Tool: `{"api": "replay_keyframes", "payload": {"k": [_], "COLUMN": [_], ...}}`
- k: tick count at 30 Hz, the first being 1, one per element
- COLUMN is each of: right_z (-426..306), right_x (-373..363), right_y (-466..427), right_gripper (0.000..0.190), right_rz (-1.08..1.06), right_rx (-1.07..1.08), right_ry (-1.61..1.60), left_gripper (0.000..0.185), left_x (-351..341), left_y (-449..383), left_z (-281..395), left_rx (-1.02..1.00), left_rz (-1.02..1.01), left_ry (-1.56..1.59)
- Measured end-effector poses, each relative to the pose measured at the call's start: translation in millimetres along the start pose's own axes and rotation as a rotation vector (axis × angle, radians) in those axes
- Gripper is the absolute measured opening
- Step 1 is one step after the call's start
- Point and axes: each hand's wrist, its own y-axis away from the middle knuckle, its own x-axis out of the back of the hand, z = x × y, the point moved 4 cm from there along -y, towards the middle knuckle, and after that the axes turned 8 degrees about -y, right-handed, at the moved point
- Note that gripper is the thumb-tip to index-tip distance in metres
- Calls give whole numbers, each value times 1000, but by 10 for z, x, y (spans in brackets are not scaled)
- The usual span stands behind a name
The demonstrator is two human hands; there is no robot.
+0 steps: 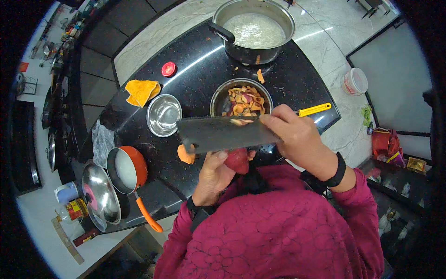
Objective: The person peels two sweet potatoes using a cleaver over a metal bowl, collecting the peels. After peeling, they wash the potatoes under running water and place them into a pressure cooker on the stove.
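My right hand grips a broad cleaver, its blade pointing left across the near side of a steel bowl. A thin pale slice lies on the blade. Just below the blade, my left hand holds a red-skinned sweet potato; the blade hides its upper part. The steel bowl contains peelings and orange scraps. An orange piece rests on the black counter, left of my left hand, partly behind the blade's far end. Beyond my right hand lies a yellow-handled tool, its head hidden.
A large pot with cloudy liquid stands at the far edge. At left are an empty steel bowl, a yellow cloth, a red lid, a plastic bag, an orange saucepan and a steel pot lid.
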Motion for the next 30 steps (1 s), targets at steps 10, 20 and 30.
{"api": "replay_keyframes", "payload": {"k": [10,20,30], "right_z": [-236,319,-358], "right_x": [-178,15,34], "right_y": [66,88,73], "right_gripper": [27,25,28], "right_rz": [14,-63,12], "right_rx": [230,-72,246], "right_ry": [21,101,-20], "left_gripper": [65,77,61], "left_x": [324,-224,226], "left_y": [22,109,-2], "left_z": [-84,104,-77], "left_rx": [18,78,73], "left_rz": [161,-28,132], "left_ry": [-33,-89,90]}}
